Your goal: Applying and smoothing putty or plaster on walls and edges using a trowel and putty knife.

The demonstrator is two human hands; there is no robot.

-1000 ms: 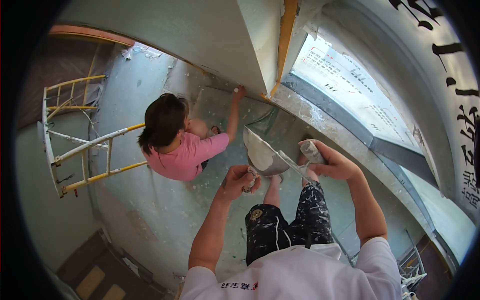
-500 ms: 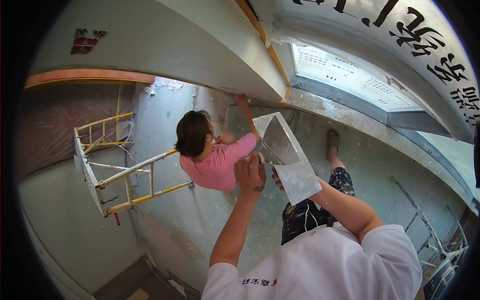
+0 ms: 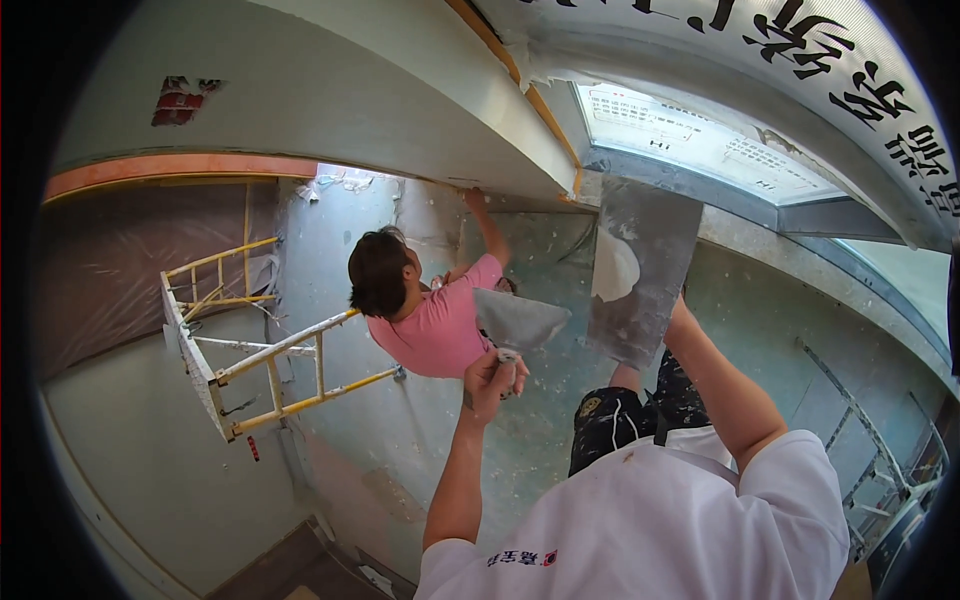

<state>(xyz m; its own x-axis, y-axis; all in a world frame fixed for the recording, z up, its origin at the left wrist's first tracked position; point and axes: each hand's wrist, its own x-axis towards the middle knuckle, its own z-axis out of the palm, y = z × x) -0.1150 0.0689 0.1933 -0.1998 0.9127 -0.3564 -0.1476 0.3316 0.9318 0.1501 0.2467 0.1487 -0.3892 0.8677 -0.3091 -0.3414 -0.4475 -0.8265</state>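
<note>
My left hand (image 3: 490,384) is closed round the handle of a putty knife (image 3: 522,318), its broad grey triangular blade raised. To the right of it, my right hand (image 3: 680,312) holds a flat grey hawk board (image 3: 645,265) at its near right edge; most of those fingers are behind the board. A mound of white putty (image 3: 614,268) lies on the left side of the board. Knife and board are apart, with a gap between them.
Ahead and left, a co-worker in a pink shirt (image 3: 430,325) reaches one hand to the wall's lower edge. A yellow and white scaffold frame (image 3: 270,375) stands at left. A window (image 3: 700,140) is at upper right, a metal frame (image 3: 870,450) at far right.
The putty knife and hawk board, close together before, have separated. My left hand has lowered slightly leftward; the board has turned and moved up and right, now showing putty on its face.
</note>
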